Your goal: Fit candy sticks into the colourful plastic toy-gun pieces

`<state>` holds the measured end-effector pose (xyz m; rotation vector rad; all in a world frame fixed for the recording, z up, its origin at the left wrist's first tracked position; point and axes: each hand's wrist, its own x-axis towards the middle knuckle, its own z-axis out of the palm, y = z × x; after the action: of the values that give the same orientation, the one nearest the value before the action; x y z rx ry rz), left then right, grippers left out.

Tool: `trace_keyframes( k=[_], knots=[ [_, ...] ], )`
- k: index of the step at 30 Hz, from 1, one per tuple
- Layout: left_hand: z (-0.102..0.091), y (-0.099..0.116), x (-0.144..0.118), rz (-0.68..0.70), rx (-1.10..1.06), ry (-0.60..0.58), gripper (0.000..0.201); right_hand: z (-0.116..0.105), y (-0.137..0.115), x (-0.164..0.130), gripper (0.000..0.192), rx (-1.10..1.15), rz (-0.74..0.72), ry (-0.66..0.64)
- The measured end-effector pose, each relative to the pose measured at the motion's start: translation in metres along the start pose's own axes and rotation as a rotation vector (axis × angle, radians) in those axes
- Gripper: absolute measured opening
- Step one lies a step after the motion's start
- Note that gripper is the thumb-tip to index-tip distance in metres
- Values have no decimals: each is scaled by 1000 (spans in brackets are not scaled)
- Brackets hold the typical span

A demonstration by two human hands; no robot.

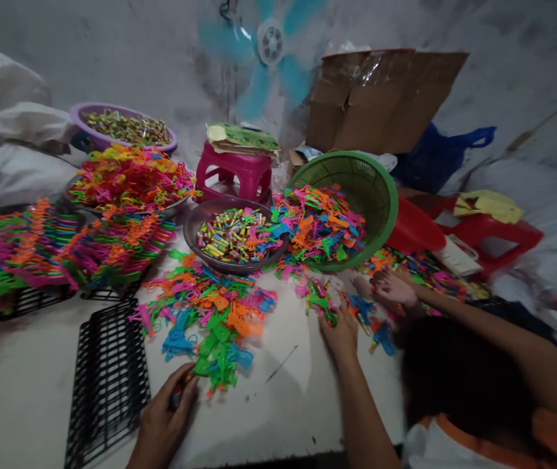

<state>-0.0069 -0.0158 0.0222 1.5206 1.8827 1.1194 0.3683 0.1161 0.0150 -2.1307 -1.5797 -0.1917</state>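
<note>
My left hand (163,417) rests on the white surface (268,417) at the bottom edge, fingers closed around a small dark and coloured toy piece (180,391). It lies just beside a black plastic grid (107,378) and just below a loose heap of bright plastic toy guns (210,319). My right hand is out of view. Another person, seen from behind in an orange and white top (458,378), sits at the lower right. One of their hands (341,332) presses on toy pieces (322,299); the other hand (393,286) rests among pieces further right.
A grey bowl (195,228) of small coloured tubes stands beside a tipped green basket (376,189) spilling toy guns. Filled racks of toys (63,247) line the left, with a purple basin (83,117) behind. Pink stool (234,172), red stool (493,234), cardboard box (380,98) and fan (271,42) stand at the back.
</note>
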Motion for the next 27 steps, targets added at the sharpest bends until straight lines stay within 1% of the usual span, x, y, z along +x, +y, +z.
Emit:
trace_keyframes(
  k=[2,3,5,7,8,9,10,12,13,15,16,18,20,22,25,27],
  knots=[
    [-1,-3,2,73,-13,-2,33,-2,2,2,36,1,20,32],
    [-2,-5,3,104,-18,-6,32,-4,3,4,34,15,27,70],
    [-4,-6,3,151,-32,-7,31,-9,4,8,34,32,63,186],
    [-4,-4,2,159,-38,-8,30,-14,-3,13,35,37,95,278],
    [-4,-2,2,137,-33,-6,31,-16,-11,14,35,57,68,262],
    [-3,0,2,99,-23,-5,33,-17,-22,14,36,91,17,209],
    [-2,2,1,53,-12,-10,35,-16,-36,14,36,134,-57,130],
    [0,7,2,-24,-5,-35,37,-10,-71,10,34,214,-195,-46],
    [0,9,3,-43,-11,-57,37,-6,-90,7,33,239,-230,-111],
    [-1,12,4,-49,-44,-99,34,3,-123,3,33,318,-218,-230],
    [-2,13,4,-53,-63,-110,34,6,-136,1,34,371,-194,-294],
    [-8,14,5,-89,-92,-112,34,8,-151,-1,36,469,-142,-396],
    [-14,14,4,-140,-125,-113,36,7,-152,-3,35,525,-102,-450],
    [-19,16,2,-170,-139,-149,37,2,-143,-8,32,556,-57,-490],
    [-18,22,0,-138,-125,-279,33,-8,-121,-26,33,716,124,-567],
    [-13,26,1,-110,-116,-357,31,-16,-107,-40,32,873,223,-540]
  ],
)
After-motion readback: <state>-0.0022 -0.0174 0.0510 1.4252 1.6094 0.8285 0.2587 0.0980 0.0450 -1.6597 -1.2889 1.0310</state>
